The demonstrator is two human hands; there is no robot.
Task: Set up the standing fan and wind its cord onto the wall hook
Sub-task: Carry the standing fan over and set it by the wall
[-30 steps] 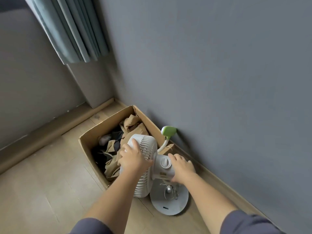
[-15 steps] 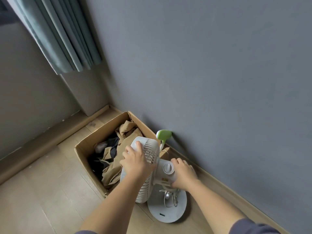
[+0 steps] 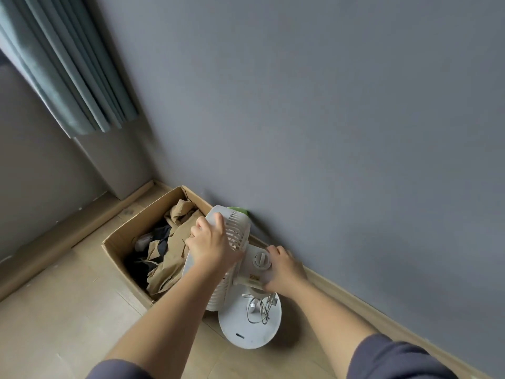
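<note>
Fan: white standing fan [image 3: 235, 233], just right of the cardboard box [image 3: 120, 239].
Way it points: the front faces the box and the back points away from it, toward the grey wall [image 3: 355, 132].
Look: ribbed cage, with a round knob [image 3: 261, 259] on the back.
Writing: sticker [image 3: 254, 277], too small to read.
Cord [image 3: 261, 310]: bunched on the round base [image 3: 246, 332].
Left hand [image 3: 211, 246]: fingers curled over the cage rim.
Right hand [image 3: 285, 270]: fingers wrapped round the fan's back.

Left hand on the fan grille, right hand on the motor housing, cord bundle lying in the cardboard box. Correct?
Not quite. The cord bundle lies on the fan's round base, not in the cardboard box; the head view shows it. The rest is right: left hand grips the fan grille, right hand holds the motor housing.
</note>
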